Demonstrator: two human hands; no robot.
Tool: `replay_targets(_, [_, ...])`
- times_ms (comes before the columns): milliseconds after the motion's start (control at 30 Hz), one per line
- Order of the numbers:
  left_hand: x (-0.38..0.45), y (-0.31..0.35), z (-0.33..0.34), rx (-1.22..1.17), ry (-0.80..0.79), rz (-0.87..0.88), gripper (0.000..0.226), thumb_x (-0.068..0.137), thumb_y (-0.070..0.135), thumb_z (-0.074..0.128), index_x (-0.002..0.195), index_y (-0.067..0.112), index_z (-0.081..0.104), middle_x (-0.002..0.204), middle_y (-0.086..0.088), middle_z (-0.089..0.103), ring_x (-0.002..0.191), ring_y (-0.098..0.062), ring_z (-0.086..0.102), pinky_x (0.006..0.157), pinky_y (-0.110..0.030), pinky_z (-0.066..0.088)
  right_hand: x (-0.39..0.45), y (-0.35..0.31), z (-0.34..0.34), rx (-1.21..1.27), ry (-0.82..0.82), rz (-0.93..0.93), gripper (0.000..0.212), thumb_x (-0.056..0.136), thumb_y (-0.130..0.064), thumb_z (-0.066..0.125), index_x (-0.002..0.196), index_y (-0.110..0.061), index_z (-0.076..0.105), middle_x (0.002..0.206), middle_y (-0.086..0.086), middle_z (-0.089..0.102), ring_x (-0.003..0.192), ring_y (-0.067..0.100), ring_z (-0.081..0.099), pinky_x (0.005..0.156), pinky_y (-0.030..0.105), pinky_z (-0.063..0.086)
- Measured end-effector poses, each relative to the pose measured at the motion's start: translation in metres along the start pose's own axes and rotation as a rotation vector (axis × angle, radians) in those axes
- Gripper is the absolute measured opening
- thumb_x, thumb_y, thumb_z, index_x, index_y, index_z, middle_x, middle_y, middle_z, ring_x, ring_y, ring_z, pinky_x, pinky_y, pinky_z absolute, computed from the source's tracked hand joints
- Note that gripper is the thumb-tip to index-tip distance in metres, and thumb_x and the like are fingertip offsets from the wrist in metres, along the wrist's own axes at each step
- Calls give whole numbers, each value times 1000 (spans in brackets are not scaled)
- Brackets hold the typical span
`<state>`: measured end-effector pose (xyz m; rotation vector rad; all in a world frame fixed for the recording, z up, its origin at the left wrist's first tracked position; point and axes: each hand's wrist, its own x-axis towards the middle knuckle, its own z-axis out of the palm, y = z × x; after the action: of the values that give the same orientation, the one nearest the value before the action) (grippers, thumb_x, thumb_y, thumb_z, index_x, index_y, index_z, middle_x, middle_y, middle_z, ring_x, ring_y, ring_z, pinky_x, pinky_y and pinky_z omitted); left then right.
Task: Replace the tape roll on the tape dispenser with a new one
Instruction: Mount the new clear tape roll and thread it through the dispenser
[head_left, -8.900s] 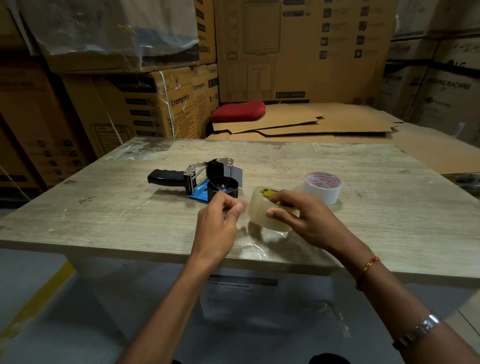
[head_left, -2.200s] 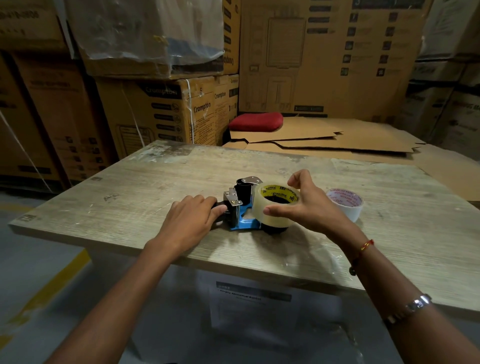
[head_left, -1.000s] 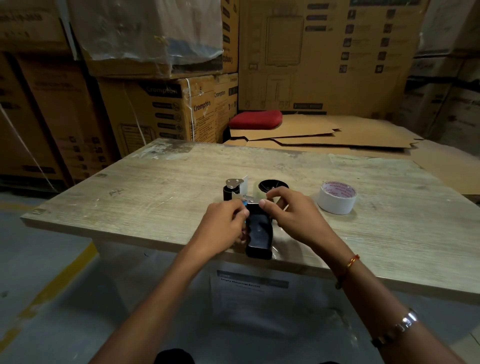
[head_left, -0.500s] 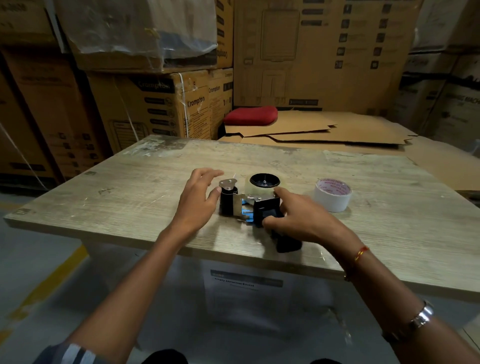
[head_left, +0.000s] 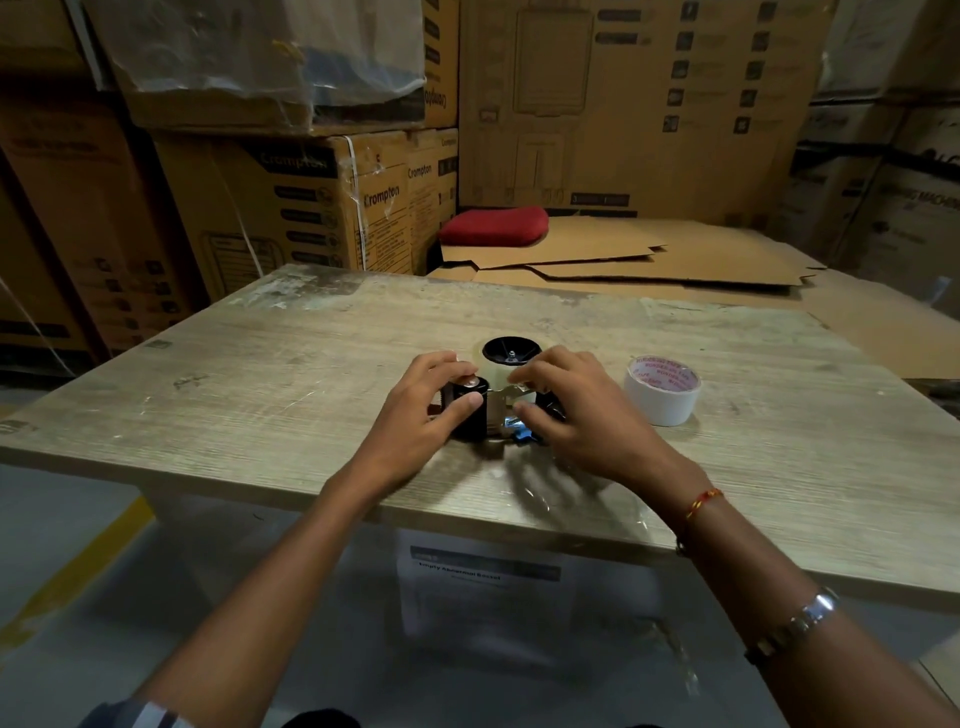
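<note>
The tape dispenser (head_left: 496, 410) lies on the wooden table (head_left: 260, 395), black and metal with a blue side plate. A clear tape roll (head_left: 491, 370) sits around its black hub (head_left: 511, 351). My left hand (head_left: 431, 405) grips the black roller end of the dispenser, thumb across its front. My right hand (head_left: 576, 410) covers the handle side, fingers pressing on the frame by the roll. The handle is hidden under that hand. A white tape roll with red print (head_left: 662, 389) stands on the table, just right of my right hand.
Stacked cardboard boxes (head_left: 291, 208) rise behind the table on the left and at the back. Flattened cardboard sheets (head_left: 649, 260) and a red cushion (head_left: 493, 226) lie beyond the far edge. A labelled box (head_left: 483, 587) sits under the table.
The clear roll went from my hands onto the dispenser's hub. The dispenser was turned around, and both hands have now closed in on it, the left one gripping the roller end.
</note>
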<state>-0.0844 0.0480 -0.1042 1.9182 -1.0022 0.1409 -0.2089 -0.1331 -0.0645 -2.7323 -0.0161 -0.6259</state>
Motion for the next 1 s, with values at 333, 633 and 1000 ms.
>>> replay_targets(333, [-3, -8, 3, -16, 39, 16, 32, 95, 32, 63, 126, 25, 63, 117, 5, 50, 110, -1, 54, 87, -12, 47, 13, 12, 2, 73, -208, 23, 45, 78, -78, 48, 110, -47, 53, 120, -15, 47, 122, 11, 33, 100, 50, 43])
replay_targets(633, [-4, -8, 3, -11, 49, 28, 33, 94, 36, 63, 127, 29, 62, 119, 4, 59, 110, -8, 57, 90, -29, 53, 9, 10, 5, -48, -155, -57, 30, 89, -59, 57, 107, -35, 51, 121, -12, 50, 121, 12, 35, 94, 45, 48])
replay_targets(1000, [-13, -6, 3, 144, 59, 222, 45, 88, 53, 61, 126, 29, 67, 111, 2, 47, 105, -16, 51, 88, -25, 47, -11, 26, -1, 13, -7, 67, 62, 87, -44, 67, 140, -29, 38, 139, -5, 49, 120, 17, 55, 92, 43, 55])
